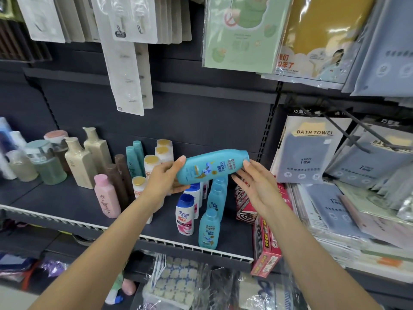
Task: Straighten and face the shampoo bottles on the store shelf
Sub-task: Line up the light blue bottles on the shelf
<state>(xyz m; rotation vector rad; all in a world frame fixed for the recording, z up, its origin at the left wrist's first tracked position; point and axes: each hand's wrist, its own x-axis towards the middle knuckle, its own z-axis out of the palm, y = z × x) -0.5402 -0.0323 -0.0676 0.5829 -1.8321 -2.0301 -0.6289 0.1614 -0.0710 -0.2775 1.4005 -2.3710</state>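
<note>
A: What is kept on the dark shelf (67,204)?

B: Bottles are stood in short rows front to back. A teal row (209,229) is seen beside a row of white bottles with blue caps (185,214); yellow-capped white bottles (152,163), brown bottles (117,175), a pink bottle (106,198) and beige square bottles (80,163) are ranged further left. Their contents cannot be seen through the opaque walls. Red boxes printed with a coil (266,245) are stacked at the right end.

A: And the bottle being handled?

B: A teal shampoo bottle (212,166) is held on its side above the teal row, clear of the shelf, label toward the camera, printed with blue flowers and white lettering. Its wide end is gripped by the left hand (165,182), fingers curled round it. Its narrow end is touched by a fingertip of the right hand (254,186), whose fingers are otherwise spread open and closed on nothing.

A: The surroundings?

B: A white ribbed strip (194,247) is fitted along the shelf edge. Packaged bath towels (306,151) are hung to the right, carded hooks (131,19) above.
</note>
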